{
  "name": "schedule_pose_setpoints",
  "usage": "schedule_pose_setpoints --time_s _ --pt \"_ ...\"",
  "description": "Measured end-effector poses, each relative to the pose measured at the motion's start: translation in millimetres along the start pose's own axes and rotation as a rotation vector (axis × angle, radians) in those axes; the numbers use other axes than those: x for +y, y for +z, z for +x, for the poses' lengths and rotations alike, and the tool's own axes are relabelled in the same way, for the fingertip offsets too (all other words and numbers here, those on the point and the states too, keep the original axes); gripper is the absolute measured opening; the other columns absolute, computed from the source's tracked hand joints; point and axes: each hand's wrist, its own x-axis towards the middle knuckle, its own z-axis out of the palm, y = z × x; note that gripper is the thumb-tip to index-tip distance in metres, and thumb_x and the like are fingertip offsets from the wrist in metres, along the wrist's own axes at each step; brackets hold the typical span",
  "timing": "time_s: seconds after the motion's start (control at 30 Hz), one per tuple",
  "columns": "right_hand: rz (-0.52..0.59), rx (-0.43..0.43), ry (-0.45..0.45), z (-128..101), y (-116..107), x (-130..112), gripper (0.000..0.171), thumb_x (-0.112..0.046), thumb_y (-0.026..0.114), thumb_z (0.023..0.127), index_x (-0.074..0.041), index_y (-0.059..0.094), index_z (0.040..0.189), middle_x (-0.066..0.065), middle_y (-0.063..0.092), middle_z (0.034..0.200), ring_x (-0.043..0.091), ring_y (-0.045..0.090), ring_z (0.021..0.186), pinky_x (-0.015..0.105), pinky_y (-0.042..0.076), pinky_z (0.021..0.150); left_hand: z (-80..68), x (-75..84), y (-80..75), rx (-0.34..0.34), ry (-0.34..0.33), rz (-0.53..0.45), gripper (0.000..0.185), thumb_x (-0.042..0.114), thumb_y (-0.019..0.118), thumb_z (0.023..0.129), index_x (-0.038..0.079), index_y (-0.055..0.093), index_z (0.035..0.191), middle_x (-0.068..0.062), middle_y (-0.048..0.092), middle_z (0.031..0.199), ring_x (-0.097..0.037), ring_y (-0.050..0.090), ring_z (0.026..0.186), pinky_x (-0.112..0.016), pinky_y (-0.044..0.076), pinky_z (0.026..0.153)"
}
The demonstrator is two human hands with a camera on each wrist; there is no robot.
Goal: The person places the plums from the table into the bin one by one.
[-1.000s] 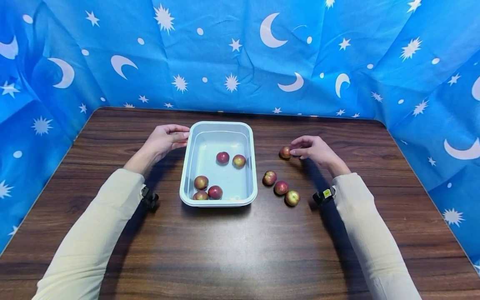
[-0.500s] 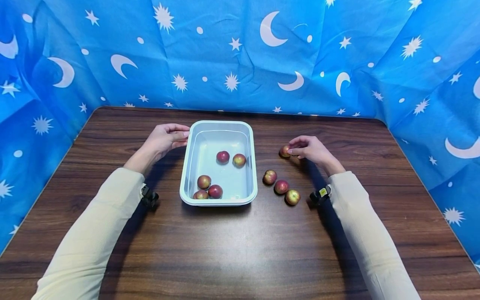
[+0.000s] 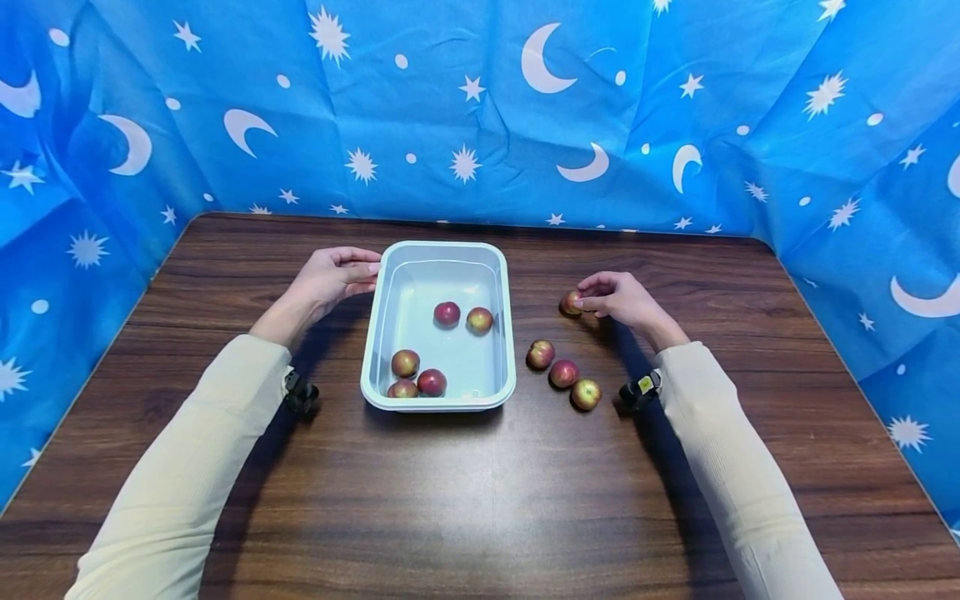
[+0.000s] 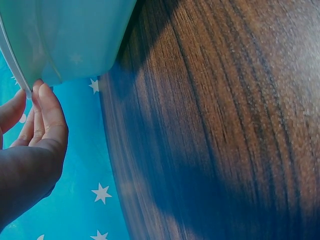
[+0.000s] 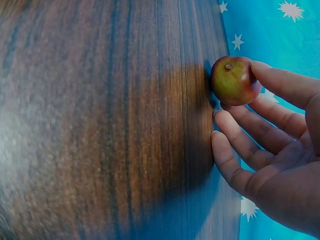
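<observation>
My right hand lies on the table right of the tray, with thumb and forefinger pinching a small red-green fruit that sits on the wood. The right wrist view shows that fruit held between two fingertips of the right hand, the other fingers spread below it. My left hand is at the far left corner of a pale blue-grey tray. Its straight fingertips touch the tray's rim. Several similar fruits lie in the tray, among them two in the middle.
Three loose fruits lie in a diagonal row just right of the tray, near my right wrist. The dark wooden table is walled by blue cloth with moons and stars at the back and on both sides.
My right forearm has drawn in slightly towards the loose fruits. Both hands keep their places at the tray rim and on the fruit.
</observation>
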Motion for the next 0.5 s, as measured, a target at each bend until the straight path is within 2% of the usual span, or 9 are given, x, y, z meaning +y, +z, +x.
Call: schedule_pose_setpoints --time_s 0.23,0.5 --pt "0.026 -0.019 0.016 -1.2 -2.5 -0.5 0.037 -0.015 0.065 0.086 0.006 0.054 0.114 0.017 0.058 0.103 0.019 0.056 0.08 0.028 0.053 0.067 0.2 -0.6 0.3 0.001 0.003 -0.007 0.029 0.002 0.053 0.091 -0.01 0.048 0.117 -0.002 0.062 0.088 -0.01 0.062 0.074 -0.031 0.053 0.082" --pt "0.029 -0.022 0.015 -4.1 -5.7 -3.7 0.039 -0.017 0.064 0.087 0.006 0.052 0.117 0.02 0.056 0.107 0.017 0.055 0.083 0.031 0.053 0.072 1.1 -1.0 0.2 0.007 -0.003 -0.017 0.03 0.002 0.054 0.091 -0.01 0.048 0.117 -0.003 0.062 0.087 -0.01 0.063 0.074 -0.031 0.053 0.082"
